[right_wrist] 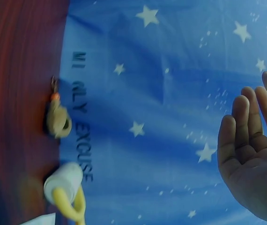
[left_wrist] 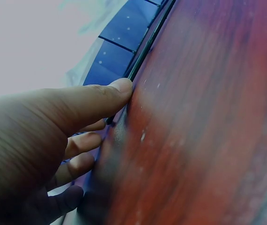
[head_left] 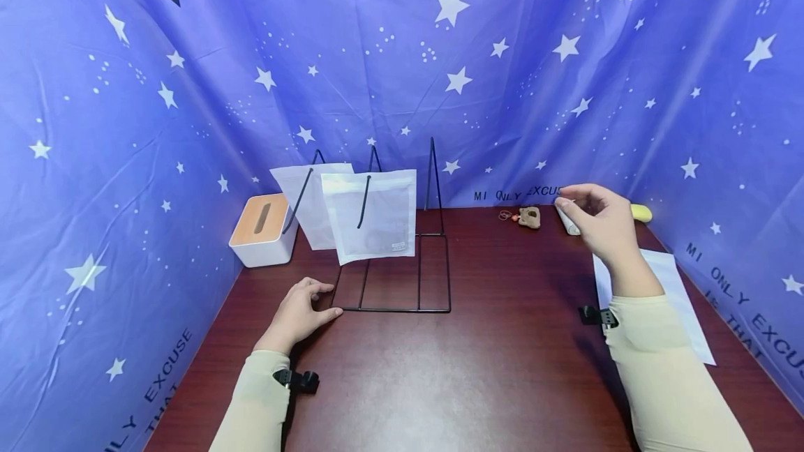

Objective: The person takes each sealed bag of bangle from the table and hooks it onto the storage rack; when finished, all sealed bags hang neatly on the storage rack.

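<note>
A black wire rack (head_left: 435,311) with tall triangular uprights stands on the dark red table. Two white, flat pouches lean in it: a front pouch (head_left: 377,222) with small print at a lower corner, and a rear pouch (head_left: 301,194) partly hidden behind it. At the rack's front left corner, my left hand (head_left: 295,316) holds the wire between thumb and fingers; the left wrist view has the thumb (left_wrist: 100,101) right at the rod. My right hand (head_left: 599,222) is raised at the far right with fingers loosely bent and nothing in it.
A white tissue box (head_left: 264,250) with a wooden lid stands left of the rack. Toward the back right lie a small brown plush keychain (head_left: 530,217), a white cylinder (right_wrist: 63,180) and a yellow looped thing (right_wrist: 72,211). A white sheet (head_left: 685,298) lies below my right forearm.
</note>
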